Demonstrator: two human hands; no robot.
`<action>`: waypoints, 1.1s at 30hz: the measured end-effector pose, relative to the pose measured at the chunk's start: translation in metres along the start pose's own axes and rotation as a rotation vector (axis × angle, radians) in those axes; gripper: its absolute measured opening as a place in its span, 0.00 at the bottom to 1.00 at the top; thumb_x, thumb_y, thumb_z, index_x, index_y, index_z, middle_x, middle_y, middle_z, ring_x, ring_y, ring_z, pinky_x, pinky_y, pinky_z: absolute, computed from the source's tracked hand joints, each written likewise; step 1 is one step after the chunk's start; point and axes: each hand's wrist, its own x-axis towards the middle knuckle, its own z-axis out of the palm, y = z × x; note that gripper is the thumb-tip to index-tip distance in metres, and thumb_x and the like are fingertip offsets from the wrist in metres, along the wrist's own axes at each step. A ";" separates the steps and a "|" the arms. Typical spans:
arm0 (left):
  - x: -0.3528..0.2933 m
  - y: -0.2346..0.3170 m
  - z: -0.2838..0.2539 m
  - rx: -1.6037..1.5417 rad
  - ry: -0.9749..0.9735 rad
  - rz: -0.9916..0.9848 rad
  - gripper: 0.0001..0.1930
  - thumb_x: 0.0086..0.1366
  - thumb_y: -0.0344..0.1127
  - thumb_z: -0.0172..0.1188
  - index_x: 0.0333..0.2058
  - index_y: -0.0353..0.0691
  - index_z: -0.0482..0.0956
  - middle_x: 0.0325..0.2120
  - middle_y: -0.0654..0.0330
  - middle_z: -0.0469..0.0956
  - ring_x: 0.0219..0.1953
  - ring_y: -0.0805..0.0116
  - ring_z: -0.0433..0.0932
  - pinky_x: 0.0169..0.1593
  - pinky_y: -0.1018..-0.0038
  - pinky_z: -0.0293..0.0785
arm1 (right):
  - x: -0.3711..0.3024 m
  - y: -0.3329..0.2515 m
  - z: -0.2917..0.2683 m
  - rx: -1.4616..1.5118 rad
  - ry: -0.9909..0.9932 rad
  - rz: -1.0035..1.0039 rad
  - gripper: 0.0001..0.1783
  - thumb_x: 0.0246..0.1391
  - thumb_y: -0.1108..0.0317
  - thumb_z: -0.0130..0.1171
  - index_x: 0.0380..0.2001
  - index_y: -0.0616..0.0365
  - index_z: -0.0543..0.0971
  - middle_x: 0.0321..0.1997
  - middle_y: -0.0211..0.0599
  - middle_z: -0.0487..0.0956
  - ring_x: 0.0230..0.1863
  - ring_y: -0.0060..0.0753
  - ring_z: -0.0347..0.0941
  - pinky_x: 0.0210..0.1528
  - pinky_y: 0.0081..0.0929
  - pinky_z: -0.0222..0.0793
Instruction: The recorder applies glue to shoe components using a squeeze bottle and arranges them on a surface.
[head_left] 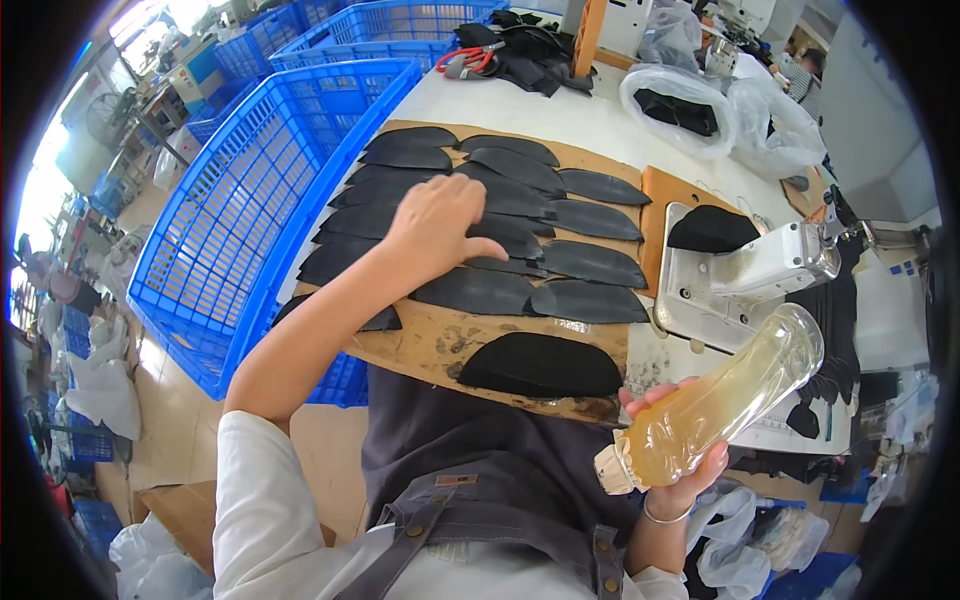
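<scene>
Head view, left hand: palm down over black pieces, thumb out.
Left grip: cannot tell.
Right hand: closed around tilted, yellowish bottle.

Two bare hands: one left hand near the centre of the frame, one right hand at lower right. One clear bottle, also lower right. One brown board mid-frame, with more than a dozen dark curved pieces, exact total hidden by overlaps and the left forearm; four in the rightmost column. One matte black piece below them. One white machine at right, one black panel on it. Two large blue baskets, upper left. One bracelet, lower right.
</scene>
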 end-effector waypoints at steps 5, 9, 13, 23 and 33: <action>-0.045 0.027 -0.027 -0.062 0.085 0.300 0.13 0.49 0.42 0.63 0.24 0.40 0.73 0.26 0.62 0.70 0.30 0.62 0.70 0.35 0.67 0.65 | 0.002 -0.005 -0.005 -0.132 0.089 -0.029 0.41 0.46 0.37 0.49 0.53 0.59 0.58 0.45 0.48 0.69 0.44 0.44 0.70 0.50 0.42 0.66; -0.103 0.052 -0.005 -0.265 0.136 0.351 0.11 0.48 0.32 0.63 0.31 0.37 0.76 0.30 0.60 0.74 0.28 0.63 0.74 0.31 0.70 0.70 | 0.023 -0.003 0.019 -0.242 0.067 -0.175 0.41 0.39 0.53 0.66 0.53 0.57 0.59 0.49 0.51 0.68 0.48 0.47 0.68 0.50 0.41 0.66; -0.121 0.050 0.014 -0.366 0.301 0.286 0.11 0.47 0.27 0.63 0.31 0.34 0.75 0.30 0.56 0.76 0.27 0.62 0.77 0.29 0.73 0.75 | 0.049 0.015 0.059 -0.391 -0.115 -0.154 0.42 0.40 0.55 0.65 0.55 0.58 0.56 0.50 0.51 0.67 0.50 0.44 0.67 0.51 0.39 0.65; -0.126 0.042 0.019 -0.372 0.378 0.331 0.12 0.43 0.27 0.64 0.29 0.32 0.74 0.28 0.55 0.75 0.27 0.62 0.76 0.29 0.72 0.75 | 0.066 0.049 0.079 -1.228 -0.622 -0.410 0.29 0.41 0.65 0.65 0.48 0.62 0.69 0.49 0.40 0.72 0.49 0.39 0.68 0.53 0.32 0.62; -0.126 0.043 0.031 -0.416 0.354 0.302 0.11 0.45 0.27 0.64 0.29 0.34 0.74 0.29 0.56 0.75 0.26 0.64 0.77 0.30 0.73 0.76 | 0.067 0.018 0.062 -1.382 -0.533 -0.701 0.28 0.40 0.71 0.65 0.46 0.66 0.70 0.47 0.41 0.73 0.48 0.35 0.70 0.52 0.29 0.63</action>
